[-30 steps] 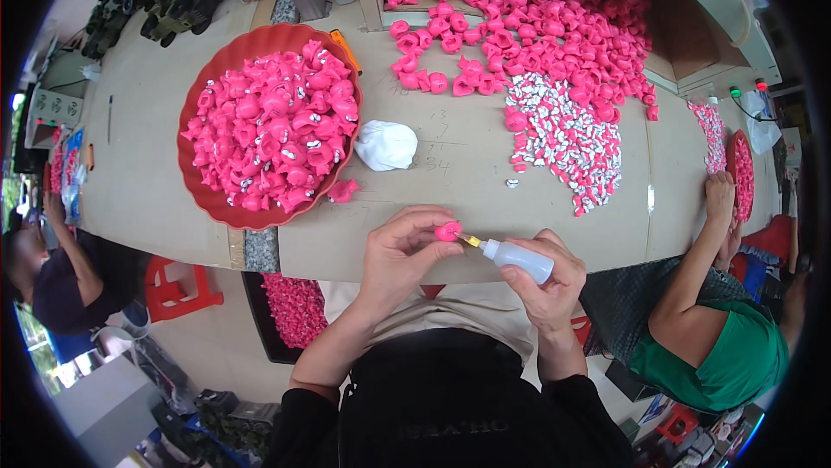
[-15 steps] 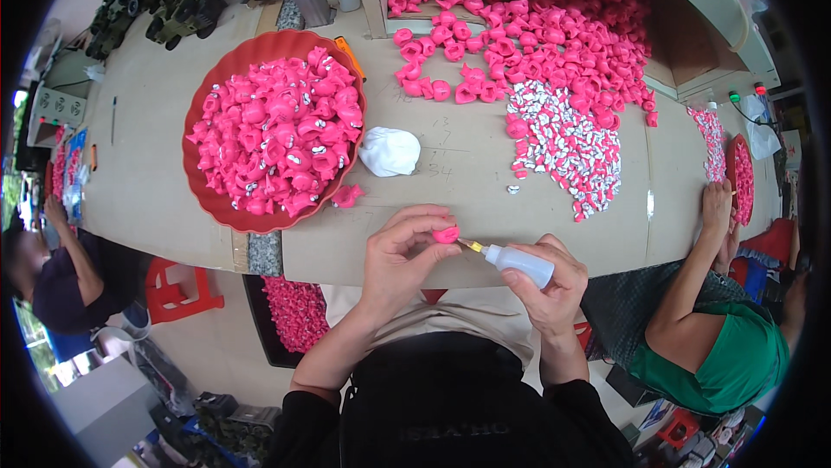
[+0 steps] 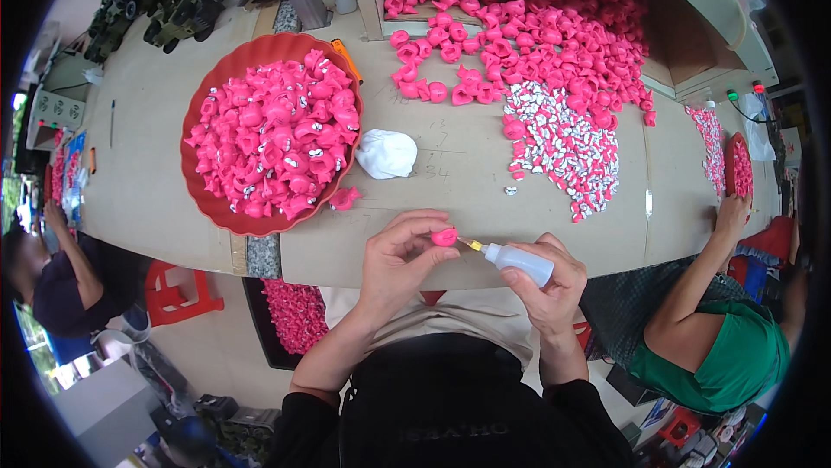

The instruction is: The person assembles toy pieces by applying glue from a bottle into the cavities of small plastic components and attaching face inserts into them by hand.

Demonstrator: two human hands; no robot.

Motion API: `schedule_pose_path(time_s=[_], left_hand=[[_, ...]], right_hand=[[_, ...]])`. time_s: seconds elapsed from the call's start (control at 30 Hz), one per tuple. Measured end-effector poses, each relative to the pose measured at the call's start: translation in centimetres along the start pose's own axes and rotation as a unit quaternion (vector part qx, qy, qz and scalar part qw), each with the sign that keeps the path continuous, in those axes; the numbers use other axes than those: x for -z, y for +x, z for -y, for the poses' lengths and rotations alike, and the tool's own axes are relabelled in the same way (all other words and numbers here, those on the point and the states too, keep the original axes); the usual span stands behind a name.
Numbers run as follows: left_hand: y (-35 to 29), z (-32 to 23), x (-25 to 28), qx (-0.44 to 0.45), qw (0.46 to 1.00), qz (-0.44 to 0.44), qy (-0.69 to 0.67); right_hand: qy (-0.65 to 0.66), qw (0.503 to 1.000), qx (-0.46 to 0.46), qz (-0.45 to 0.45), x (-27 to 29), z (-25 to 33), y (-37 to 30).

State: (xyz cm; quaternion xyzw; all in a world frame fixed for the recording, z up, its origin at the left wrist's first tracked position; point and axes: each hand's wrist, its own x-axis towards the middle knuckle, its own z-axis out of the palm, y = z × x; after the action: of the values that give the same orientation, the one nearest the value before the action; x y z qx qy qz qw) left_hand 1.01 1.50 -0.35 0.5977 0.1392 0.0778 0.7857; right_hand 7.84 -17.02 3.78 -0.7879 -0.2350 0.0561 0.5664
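Note:
Between thumb and fingers, my left hand (image 3: 402, 253) pinches a small pink plastic part (image 3: 445, 237) over the table's near edge. My right hand (image 3: 554, 282) is wrapped round a translucent squeeze bottle (image 3: 519, 264) lying nearly level. Its thin tip with a yellow collar (image 3: 474, 245) points left and reaches the pink part; whether it touches cannot be made out. Beyond my left hand, a white cloth bundle (image 3: 387, 154) rests on the table, with a lone pink piece (image 3: 344, 199) beside the bowl.
A red scalloped bowl (image 3: 195, 182) heaped with pink parts stands left. Loose pink parts (image 3: 519, 44) and small white-and-pink pieces (image 3: 567, 148) cover the far right. A black bin (image 3: 257, 321) is below the table. Co-workers sit on the left (image 3: 69, 269) and right (image 3: 718, 347).
My hands keep nearly the same pose, the bottle tip still at the pink part. The right co-worker's hand has moved toward the red tray there.

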Motion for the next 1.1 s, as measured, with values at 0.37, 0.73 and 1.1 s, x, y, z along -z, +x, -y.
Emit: schedule_pose_path(time_s=[0.37, 0.73, 1.1], left_hand=[[-0.1, -0.5, 0.9, 0.004, 1.0, -0.006, 0.013], [-1.2, -0.5, 1.0, 0.006, 1.0, -0.006, 0.025], [-1.7, -0.5, -0.2, 0.061, 0.998, 0.025, -0.022]], right_hand=[[0.141, 0.983, -0.114, -0.028, -0.4, -0.6, 0.5], [-0.037, 0.999, -0.006, -0.024, -4.8, -2.1, 2.7], [-0.213, 0.974, 0.02, -0.07, -0.6, -3.5, 4.5]])
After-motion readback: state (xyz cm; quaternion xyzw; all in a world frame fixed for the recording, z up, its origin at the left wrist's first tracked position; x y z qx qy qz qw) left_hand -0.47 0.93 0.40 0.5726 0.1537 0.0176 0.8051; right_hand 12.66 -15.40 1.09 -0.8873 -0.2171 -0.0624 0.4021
